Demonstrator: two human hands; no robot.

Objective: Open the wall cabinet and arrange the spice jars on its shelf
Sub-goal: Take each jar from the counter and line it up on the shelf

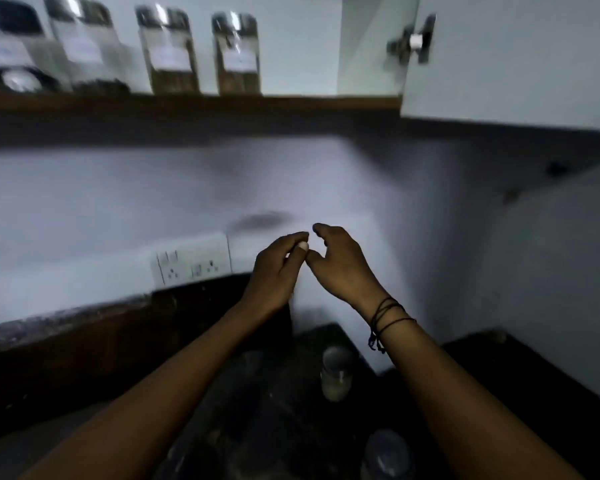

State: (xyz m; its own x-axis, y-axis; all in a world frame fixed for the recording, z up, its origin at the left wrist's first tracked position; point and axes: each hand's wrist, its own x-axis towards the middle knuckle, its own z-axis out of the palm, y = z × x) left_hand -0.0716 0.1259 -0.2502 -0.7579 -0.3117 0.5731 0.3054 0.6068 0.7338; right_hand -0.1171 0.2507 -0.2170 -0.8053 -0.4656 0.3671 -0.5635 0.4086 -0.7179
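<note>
The wall cabinet stands open, its white door (pixel 516 57) swung out at the upper right with a metal hinge (pixel 413 39) showing. Several clear spice jars with dark lids and white labels stand in a row on the brown-edged shelf (pixel 291 102), among them one at the far left (pixel 84 43) and two side by side further right (pixel 168 51) (pixel 238 53). Below the shelf, my left hand (pixel 278 265) and my right hand (pixel 340 265) hover close together in front of the wall, fingers loosely curled, holding nothing. The frame is blurred.
On the dark counter (pixel 274 410) between my forearms stands a small jar with pale contents (pixel 336 372), and a second jar lid (pixel 387 452) shows near the bottom edge. A white socket plate (pixel 191 261) sits on the wall to the left of my hands.
</note>
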